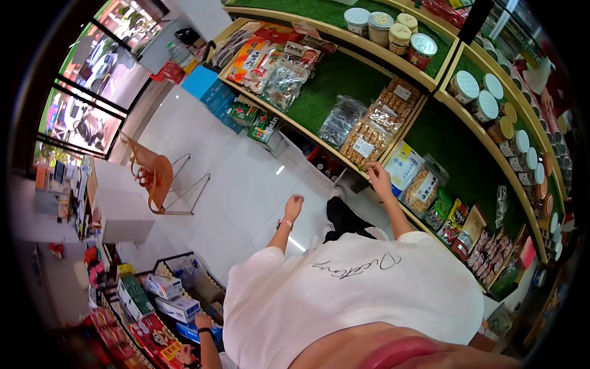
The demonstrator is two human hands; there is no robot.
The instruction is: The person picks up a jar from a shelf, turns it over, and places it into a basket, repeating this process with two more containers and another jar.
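Note:
My left hand (pixel 293 209), with a band at its wrist, hangs over the tiled floor. Its fingers are loosely curled and nothing shows in them. At the wooden front edge of the shelf is my right hand (pixel 380 180), fingers bent in; what they hold, if anything, is hidden. Just above it lie clear packs of brown nutty snacks (pixel 362 144) with white labels. To its right are a blue-and-white bag (pixel 402 165) and a pack of pale stick-shaped snacks (pixel 422 189). A dark clear-wrapped pack (pixel 342 120) lies left of the nutty snacks.
Jars with pale lids (pixel 463 87) line the upper tier. Green boxes (pixel 264 127) and a blue box (pixel 209 92) stand on the floor below the shelf. A brown chair (pixel 161 178) stands left. Another person's hand (pixel 203 320) is at boxed goods (pixel 178 307), lower left.

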